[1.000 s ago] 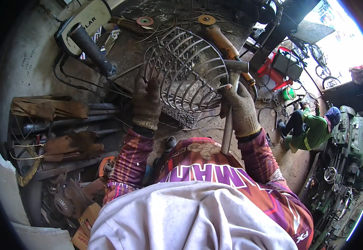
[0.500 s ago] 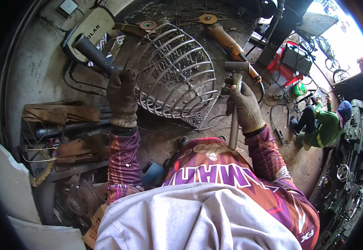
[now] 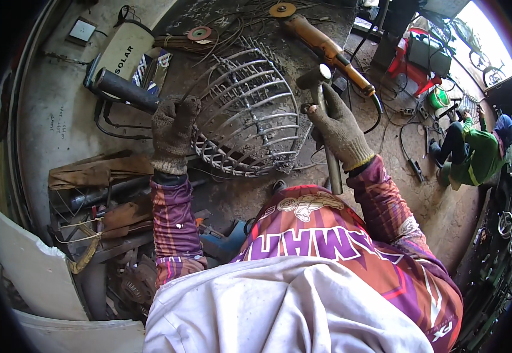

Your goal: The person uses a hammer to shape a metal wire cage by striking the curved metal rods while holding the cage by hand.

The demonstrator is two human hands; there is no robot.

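Compared with half a second ago, the left hand (image 3: 173, 132) has slid nearer along the wire basket (image 3: 241, 115) and now grips its left rim closer to the open mouth, while the right hand (image 3: 338, 132) has raised the hammer (image 3: 325, 123) so that its head stands higher beside the basket's right edge. Both gloved hands are closed: the left is curled around a rim wire, the right is wrapped around the hammer's handle. The basket lies on its side on the grimy surface (image 3: 232, 194), its long axis running from near left to far right, open mouth toward the near side. The hammer stands nearly upright, head at the far end, handle pointing toward the person. An orange angle grinder (image 3: 320, 41) lies beyond it, far right.
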